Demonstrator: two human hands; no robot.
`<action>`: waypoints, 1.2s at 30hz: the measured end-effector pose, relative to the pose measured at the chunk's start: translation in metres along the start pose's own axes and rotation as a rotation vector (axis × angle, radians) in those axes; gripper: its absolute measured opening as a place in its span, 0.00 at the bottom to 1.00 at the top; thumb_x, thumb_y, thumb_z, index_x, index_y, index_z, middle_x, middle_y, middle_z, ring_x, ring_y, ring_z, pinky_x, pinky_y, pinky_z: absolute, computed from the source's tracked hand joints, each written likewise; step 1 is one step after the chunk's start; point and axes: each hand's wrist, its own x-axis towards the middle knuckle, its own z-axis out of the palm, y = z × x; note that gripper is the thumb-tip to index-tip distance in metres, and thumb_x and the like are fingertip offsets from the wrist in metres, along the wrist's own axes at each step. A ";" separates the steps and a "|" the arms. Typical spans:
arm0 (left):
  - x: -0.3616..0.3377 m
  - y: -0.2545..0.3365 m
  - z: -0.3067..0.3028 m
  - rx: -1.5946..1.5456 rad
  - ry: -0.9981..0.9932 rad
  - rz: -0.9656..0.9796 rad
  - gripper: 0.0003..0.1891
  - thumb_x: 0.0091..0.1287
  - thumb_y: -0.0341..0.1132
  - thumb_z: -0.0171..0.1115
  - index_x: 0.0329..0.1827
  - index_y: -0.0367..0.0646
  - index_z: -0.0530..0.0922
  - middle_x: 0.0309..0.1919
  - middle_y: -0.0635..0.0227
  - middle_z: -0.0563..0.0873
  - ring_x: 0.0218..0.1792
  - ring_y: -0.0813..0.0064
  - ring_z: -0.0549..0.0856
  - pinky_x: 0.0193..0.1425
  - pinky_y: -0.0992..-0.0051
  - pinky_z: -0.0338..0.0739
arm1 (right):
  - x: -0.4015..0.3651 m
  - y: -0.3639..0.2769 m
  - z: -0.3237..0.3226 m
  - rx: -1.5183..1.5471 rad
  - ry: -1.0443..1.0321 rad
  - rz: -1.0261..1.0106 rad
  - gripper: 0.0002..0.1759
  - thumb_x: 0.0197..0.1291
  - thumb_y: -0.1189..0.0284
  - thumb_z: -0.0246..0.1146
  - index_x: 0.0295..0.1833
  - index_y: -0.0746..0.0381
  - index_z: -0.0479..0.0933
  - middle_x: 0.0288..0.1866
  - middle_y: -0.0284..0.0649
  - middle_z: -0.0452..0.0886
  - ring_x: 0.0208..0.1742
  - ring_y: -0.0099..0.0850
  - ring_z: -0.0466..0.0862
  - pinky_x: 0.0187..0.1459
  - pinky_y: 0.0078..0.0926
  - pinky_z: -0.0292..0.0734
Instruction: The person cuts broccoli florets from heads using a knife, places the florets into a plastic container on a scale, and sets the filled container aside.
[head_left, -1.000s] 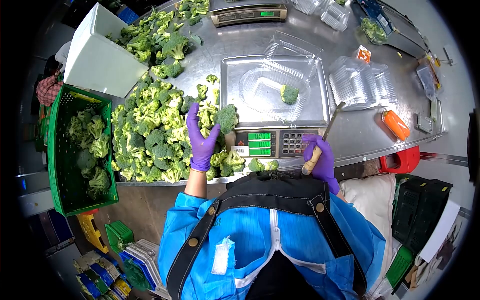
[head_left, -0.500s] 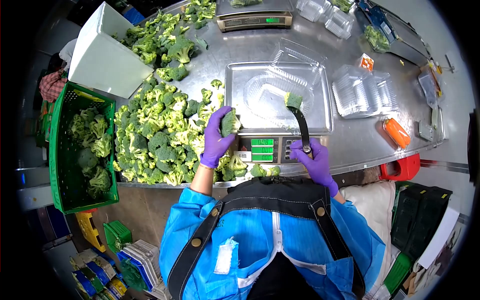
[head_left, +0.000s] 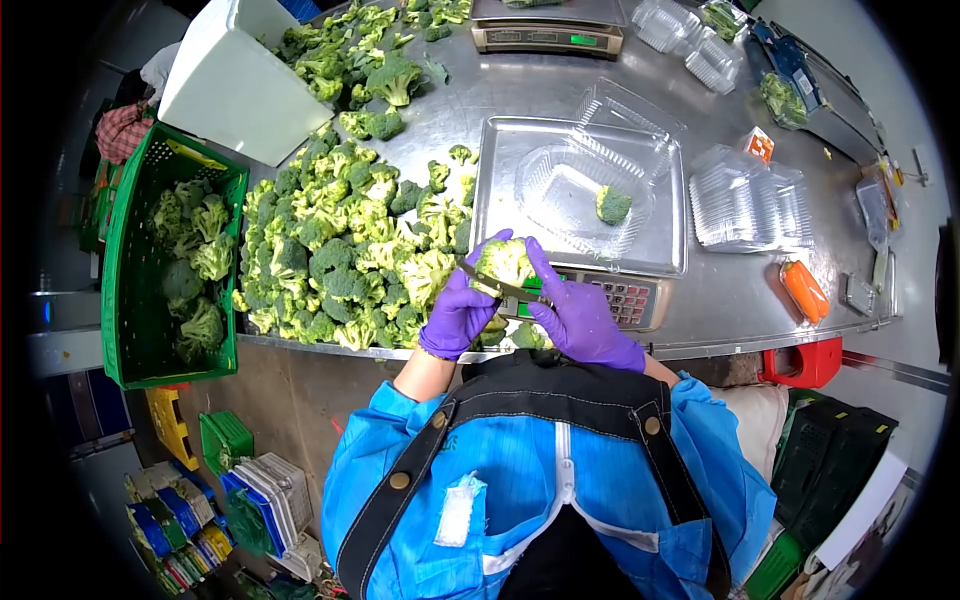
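Observation:
My left hand (head_left: 462, 312), in a purple glove, grips a broccoli piece (head_left: 505, 262) with its pale cut side facing up. Purple-gloved too, my right hand (head_left: 583, 318) is closed on a knife (head_left: 508, 289), whose dark curved blade lies across the near side of that piece. Both hands are close together in front of the weighing scale (head_left: 632, 300), covering most of its display. A single broccoli floret (head_left: 613, 205) sits in an open clear plastic container (head_left: 560, 190) on the scale's metal tray (head_left: 497, 145). Left of my hands is a large heap of broccoli florets (head_left: 340, 260).
A green crate (head_left: 125, 290) with broccoli heads stands at the left, beside a tipped white box (head_left: 245, 85). Stacked clear containers (head_left: 750, 205) and an orange-wrapped item (head_left: 803, 292) lie to the right. A second scale (head_left: 548, 38) is at the back.
The floret on the knife tip now lies in the container. My right hand has brought the knife left to the broccoli piece, which my left hand has moved right and turned cut side up.

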 end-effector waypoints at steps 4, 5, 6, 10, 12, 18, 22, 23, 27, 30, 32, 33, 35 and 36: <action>-0.001 0.000 -0.001 0.042 -0.026 -0.029 0.44 0.39 0.22 0.56 0.67 0.32 0.55 0.63 0.57 0.66 0.64 0.66 0.67 0.69 0.72 0.60 | 0.000 0.002 0.011 -0.025 0.049 -0.032 0.39 0.64 0.57 0.51 0.73 0.60 0.42 0.22 0.42 0.75 0.21 0.37 0.76 0.22 0.34 0.69; -0.002 -0.001 0.001 0.079 0.010 -0.018 0.44 0.39 0.23 0.57 0.67 0.33 0.57 0.62 0.58 0.67 0.63 0.67 0.67 0.68 0.73 0.60 | 0.000 0.002 0.012 -0.025 0.048 -0.033 0.39 0.64 0.57 0.51 0.73 0.60 0.42 0.22 0.42 0.75 0.21 0.37 0.76 0.22 0.34 0.69; -0.003 0.000 0.002 0.079 0.009 -0.017 0.44 0.39 0.23 0.57 0.67 0.33 0.57 0.62 0.58 0.67 0.63 0.67 0.67 0.68 0.73 0.60 | 0.000 0.003 0.013 -0.061 0.056 -0.037 0.39 0.63 0.57 0.51 0.73 0.60 0.42 0.23 0.42 0.75 0.21 0.37 0.76 0.22 0.34 0.69; -0.008 0.006 0.011 0.318 0.019 0.045 0.43 0.37 0.25 0.57 0.66 0.34 0.58 0.61 0.59 0.69 0.62 0.68 0.69 0.67 0.73 0.61 | 0.001 0.003 0.020 -0.150 0.108 -0.083 0.40 0.63 0.57 0.52 0.73 0.59 0.42 0.24 0.42 0.75 0.21 0.37 0.77 0.23 0.35 0.70; -0.011 0.007 0.013 0.426 0.042 0.091 0.43 0.37 0.26 0.56 0.65 0.34 0.59 0.60 0.60 0.70 0.62 0.69 0.69 0.66 0.73 0.61 | 0.001 0.001 0.019 -0.135 0.105 -0.070 0.40 0.62 0.57 0.52 0.73 0.59 0.42 0.25 0.42 0.76 0.21 0.38 0.77 0.23 0.35 0.70; -0.017 0.000 0.003 0.094 0.152 -0.084 0.42 0.38 0.26 0.55 0.66 0.33 0.59 0.57 0.61 0.73 0.59 0.71 0.72 0.63 0.74 0.64 | 0.005 -0.005 0.013 -0.134 0.016 0.019 0.40 0.61 0.62 0.54 0.73 0.58 0.43 0.26 0.45 0.76 0.22 0.39 0.77 0.23 0.36 0.69; -0.015 -0.001 0.014 0.421 0.043 0.041 0.41 0.40 0.26 0.56 0.66 0.32 0.59 0.56 0.62 0.73 0.57 0.72 0.73 0.62 0.75 0.64 | 0.003 0.002 0.015 -0.090 0.068 0.015 0.40 0.60 0.65 0.55 0.73 0.57 0.42 0.23 0.45 0.76 0.20 0.39 0.76 0.22 0.35 0.68; -0.012 -0.001 0.014 0.341 0.010 0.048 0.40 0.42 0.26 0.57 0.65 0.32 0.60 0.56 0.61 0.74 0.57 0.71 0.73 0.62 0.75 0.64 | 0.005 0.003 0.013 -0.091 0.067 0.011 0.40 0.60 0.65 0.55 0.73 0.57 0.42 0.23 0.45 0.76 0.20 0.39 0.76 0.22 0.35 0.68; -0.011 -0.011 -0.004 0.186 0.106 -0.035 0.34 0.50 0.27 0.62 0.63 0.33 0.63 0.52 0.62 0.77 0.52 0.74 0.77 0.57 0.76 0.69 | 0.005 0.003 0.007 -0.115 -0.046 0.070 0.37 0.63 0.61 0.53 0.73 0.52 0.43 0.34 0.46 0.79 0.24 0.38 0.78 0.23 0.35 0.71; -0.005 -0.006 -0.009 0.191 0.106 -0.131 0.33 0.53 0.27 0.64 0.63 0.33 0.63 0.50 0.64 0.79 0.48 0.77 0.79 0.54 0.78 0.72 | 0.004 0.008 0.005 -0.153 -0.109 0.093 0.33 0.64 0.62 0.51 0.72 0.50 0.47 0.28 0.43 0.79 0.22 0.37 0.78 0.22 0.35 0.71; -0.005 0.005 0.002 0.286 0.019 -0.172 0.33 0.52 0.27 0.64 0.64 0.33 0.63 0.52 0.60 0.78 0.49 0.73 0.79 0.56 0.76 0.71 | 0.003 0.014 0.000 0.089 -0.061 0.150 0.28 0.67 0.62 0.48 0.71 0.50 0.52 0.20 0.41 0.76 0.16 0.37 0.76 0.21 0.33 0.70; -0.003 0.007 0.006 0.261 -0.096 -0.164 0.34 0.52 0.26 0.63 0.64 0.32 0.62 0.54 0.56 0.76 0.51 0.70 0.79 0.58 0.74 0.70 | 0.000 0.019 -0.002 0.090 -0.067 0.148 0.28 0.67 0.62 0.48 0.71 0.50 0.52 0.20 0.41 0.76 0.16 0.37 0.76 0.21 0.33 0.70; 0.005 0.020 0.020 0.279 -0.182 -0.221 0.37 0.51 0.28 0.65 0.65 0.33 0.60 0.59 0.54 0.72 0.56 0.67 0.76 0.61 0.72 0.68 | 0.005 0.037 -0.011 0.243 0.335 0.395 0.24 0.68 0.62 0.44 0.69 0.52 0.57 0.16 0.43 0.73 0.14 0.33 0.73 0.21 0.33 0.67; 0.011 0.020 0.028 0.359 -0.117 -0.182 0.38 0.51 0.30 0.66 0.66 0.34 0.59 0.60 0.55 0.71 0.57 0.67 0.75 0.61 0.72 0.68 | 0.009 0.041 -0.023 0.241 0.330 0.457 0.25 0.68 0.62 0.45 0.69 0.52 0.57 0.16 0.43 0.73 0.15 0.31 0.74 0.21 0.32 0.67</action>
